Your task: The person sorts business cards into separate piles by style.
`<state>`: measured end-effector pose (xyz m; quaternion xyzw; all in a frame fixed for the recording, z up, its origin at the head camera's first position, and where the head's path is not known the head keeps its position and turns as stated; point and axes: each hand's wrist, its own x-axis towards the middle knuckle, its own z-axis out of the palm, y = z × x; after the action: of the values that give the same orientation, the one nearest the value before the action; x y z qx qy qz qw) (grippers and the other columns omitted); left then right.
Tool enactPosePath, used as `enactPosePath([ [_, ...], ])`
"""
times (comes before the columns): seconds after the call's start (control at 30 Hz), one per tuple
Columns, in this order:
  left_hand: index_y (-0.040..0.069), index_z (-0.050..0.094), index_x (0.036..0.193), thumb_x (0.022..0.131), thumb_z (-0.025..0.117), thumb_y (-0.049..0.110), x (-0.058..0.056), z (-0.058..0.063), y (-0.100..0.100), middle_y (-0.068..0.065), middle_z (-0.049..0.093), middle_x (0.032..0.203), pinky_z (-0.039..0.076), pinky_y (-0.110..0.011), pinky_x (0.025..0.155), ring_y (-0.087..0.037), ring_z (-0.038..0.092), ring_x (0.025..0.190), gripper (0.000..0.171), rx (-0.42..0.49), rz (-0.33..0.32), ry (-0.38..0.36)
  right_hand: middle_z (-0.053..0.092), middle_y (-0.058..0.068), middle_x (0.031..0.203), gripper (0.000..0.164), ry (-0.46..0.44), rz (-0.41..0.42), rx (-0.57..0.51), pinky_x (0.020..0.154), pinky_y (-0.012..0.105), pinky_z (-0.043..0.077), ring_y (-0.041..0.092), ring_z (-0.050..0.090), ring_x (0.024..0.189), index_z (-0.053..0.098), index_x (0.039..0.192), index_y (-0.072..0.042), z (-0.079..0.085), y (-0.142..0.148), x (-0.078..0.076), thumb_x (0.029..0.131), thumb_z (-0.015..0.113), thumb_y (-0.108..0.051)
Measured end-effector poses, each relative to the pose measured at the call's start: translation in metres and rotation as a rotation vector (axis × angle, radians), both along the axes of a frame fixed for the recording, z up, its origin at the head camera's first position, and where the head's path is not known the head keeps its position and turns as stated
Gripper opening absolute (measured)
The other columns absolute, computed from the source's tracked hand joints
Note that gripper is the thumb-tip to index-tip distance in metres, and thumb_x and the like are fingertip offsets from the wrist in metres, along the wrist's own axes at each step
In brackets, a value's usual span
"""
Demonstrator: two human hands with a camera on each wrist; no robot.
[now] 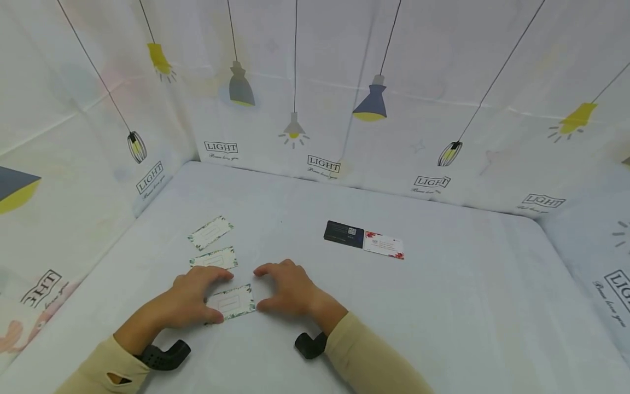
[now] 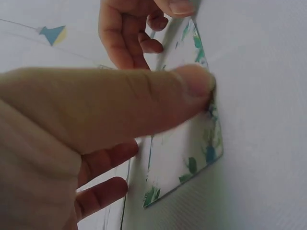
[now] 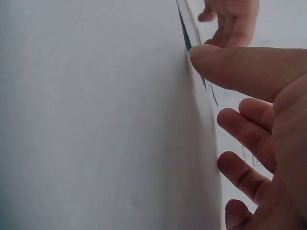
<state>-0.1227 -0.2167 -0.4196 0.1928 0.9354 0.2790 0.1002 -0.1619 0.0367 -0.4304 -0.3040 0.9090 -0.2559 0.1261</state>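
Note:
A white card with a green leaf border [image 1: 235, 302] lies on the white table between both hands. My left hand [image 1: 189, 298] is at its left side, thumb tip at the near edge, fingers loosely bent. In the left wrist view that thumb [image 2: 139, 103] covers part of the card [image 2: 175, 163]. My right hand [image 1: 291, 289] is at the card's right end, thumb and fingers spread apart. Its thumb tip [image 3: 204, 52] is by the card's edge in the right wrist view; whether it touches cannot be told. A second leaf-bordered card [image 1: 216, 257] lies just beyond the left fingers.
A third leaf-bordered card [image 1: 210, 232] lies farther back, tilted. Right of centre, a black card [image 1: 343, 234] lies against a white card with red flowers [image 1: 384, 244]. Cloth walls printed with lamps [image 1: 371, 101] enclose the table's back and sides.

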Motion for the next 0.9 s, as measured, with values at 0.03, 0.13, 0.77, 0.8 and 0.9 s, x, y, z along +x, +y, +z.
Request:
enactPosePath([
  [0.03, 0.011, 0.059, 0.133, 0.07, 0.088, 0.029, 0.0, 0.0, 0.0, -0.008, 0.055, 0.136, 0.029, -0.059, 0.093, -0.034, 0.043, 0.129, 0.071, -0.003, -0.002, 0.006, 0.061, -0.011, 0.126, 0.059, 0.013, 0.011, 0.018, 0.093, 0.033, 0.04, 0.017, 0.049, 0.112, 0.061, 0.136, -0.024, 0.001, -0.002, 0.001, 0.081, 0.08, -0.035],
  [0.13, 0.012, 0.06, 0.132, 0.072, 0.087, 0.029, -0.002, -0.002, 0.001, -0.007, 0.055, 0.136, 0.028, -0.057, 0.092, -0.033, 0.043, 0.128, 0.068, -0.001, -0.002, 0.013, 0.062, -0.012, 0.126, 0.059, 0.041, 0.046, 0.056, 0.093, 0.033, 0.038, 0.016, 0.048, 0.112, 0.061, 0.136, -0.024, 0.004, -0.006, 0.004, 0.082, 0.08, -0.036],
  [0.77, 0.012, 0.06, 0.132, 0.075, 0.086, 0.031, -0.008, -0.006, 0.007, -0.007, 0.058, 0.133, 0.03, -0.058, 0.093, -0.033, 0.045, 0.128, 0.065, 0.038, 0.0, 0.074, 0.059, -0.004, 0.129, 0.049, 0.038, -0.003, -0.029, 0.095, 0.034, 0.041, 0.018, 0.048, 0.112, 0.061, 0.131, -0.018, 0.005, 0.011, -0.002, 0.087, 0.076, -0.031],
  [0.8, 0.012, 0.06, 0.132, 0.076, 0.085, 0.03, -0.009, -0.006, 0.007, -0.006, 0.058, 0.133, 0.03, -0.059, 0.094, -0.033, 0.046, 0.128, 0.064, 0.042, 0.002, 0.082, 0.059, -0.003, 0.129, 0.049, 0.03, -0.013, -0.049, 0.095, 0.034, 0.042, 0.018, 0.049, 0.111, 0.061, 0.131, -0.017, 0.007, 0.013, -0.003, 0.086, 0.076, -0.03],
  [0.9, 0.013, 0.06, 0.132, 0.079, 0.084, 0.026, -0.012, -0.005, 0.009, -0.006, 0.058, 0.133, 0.03, -0.059, 0.095, -0.033, 0.046, 0.127, 0.06, 0.066, 0.007, 0.103, 0.059, -0.001, 0.128, 0.05, 0.014, -0.032, -0.112, 0.093, 0.035, 0.043, 0.02, 0.05, 0.11, 0.06, 0.131, -0.014, 0.012, 0.019, -0.006, 0.086, 0.077, -0.026],
])
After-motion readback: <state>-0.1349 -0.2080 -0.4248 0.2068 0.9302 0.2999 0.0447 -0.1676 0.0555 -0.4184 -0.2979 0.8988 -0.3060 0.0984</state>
